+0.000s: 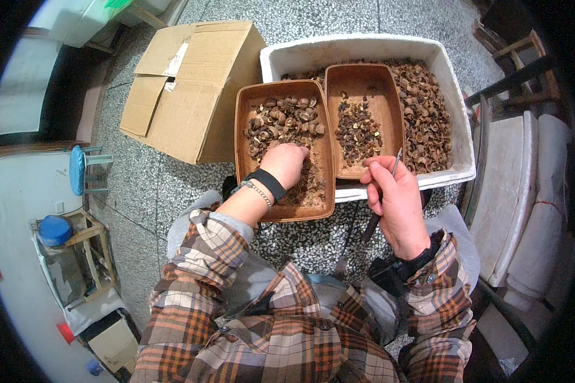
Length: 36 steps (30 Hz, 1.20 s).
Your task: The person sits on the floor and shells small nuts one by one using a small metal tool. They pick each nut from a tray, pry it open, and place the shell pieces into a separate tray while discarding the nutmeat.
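My left hand point(286, 162) reaches down into a brown woven tray point(329, 210), its fingertips hidden among brown nuts or shells point(287, 115) and fine debris; whether it grips anything does not show. My right hand point(394, 196) holds a thin metal pick with a dark handle point(373, 227), tip pointing up, near the lower edge of a second woven tray point(368, 76). Thumb and forefinger are pinched together. Dark and pale nut fragments point(357, 127) lie in that second tray, which rests over a white foam box point(465, 158) holding many brown shells point(424, 119).
A cardboard box point(199, 91) stands left of the trays on the speckled floor point(316, 19). A blue-topped stool point(78, 170) is at far left, a wooden frame point(93, 249) below it. At right are a pale slab point(503, 191) and a rolled sheet point(539, 206).
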Available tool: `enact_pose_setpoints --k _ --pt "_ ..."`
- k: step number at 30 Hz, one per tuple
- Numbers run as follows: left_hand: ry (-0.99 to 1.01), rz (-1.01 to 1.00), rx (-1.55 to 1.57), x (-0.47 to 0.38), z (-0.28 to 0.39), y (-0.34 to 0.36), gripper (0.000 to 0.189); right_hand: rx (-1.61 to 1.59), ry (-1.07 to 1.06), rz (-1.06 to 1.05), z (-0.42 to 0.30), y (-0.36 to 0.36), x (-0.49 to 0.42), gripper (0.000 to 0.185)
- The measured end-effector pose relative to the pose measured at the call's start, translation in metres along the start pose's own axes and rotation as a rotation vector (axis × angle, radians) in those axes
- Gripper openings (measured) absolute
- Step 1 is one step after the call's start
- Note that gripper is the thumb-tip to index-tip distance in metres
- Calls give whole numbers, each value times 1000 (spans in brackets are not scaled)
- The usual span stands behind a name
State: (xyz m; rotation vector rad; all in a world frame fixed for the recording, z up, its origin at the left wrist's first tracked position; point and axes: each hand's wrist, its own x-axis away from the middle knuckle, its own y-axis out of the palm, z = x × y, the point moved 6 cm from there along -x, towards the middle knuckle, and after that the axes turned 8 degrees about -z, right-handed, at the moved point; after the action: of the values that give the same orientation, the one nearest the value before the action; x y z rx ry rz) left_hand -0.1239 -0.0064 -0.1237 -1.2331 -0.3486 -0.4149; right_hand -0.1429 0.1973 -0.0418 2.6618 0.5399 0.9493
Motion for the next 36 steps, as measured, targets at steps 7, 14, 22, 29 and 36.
enact_pose_setpoints --k 7,14,22,29,36 --pt "-66 36 -127 -2 11 9 18 26 -3 -21 -5 8 2 13" --pt "-1 113 39 5 11 -3 19 -6 -2 -30 -7 9 5 13" --pt "-87 -133 1516 44 12 -36 21 210 -55 -103 -2 21 -1 16" --pt "35 -213 1786 79 21 -43 25 564 -239 -128 6 34 -7 18" --pt "80 -226 1750 83 21 -43 29 606 -262 -182 9 51 -7 19"
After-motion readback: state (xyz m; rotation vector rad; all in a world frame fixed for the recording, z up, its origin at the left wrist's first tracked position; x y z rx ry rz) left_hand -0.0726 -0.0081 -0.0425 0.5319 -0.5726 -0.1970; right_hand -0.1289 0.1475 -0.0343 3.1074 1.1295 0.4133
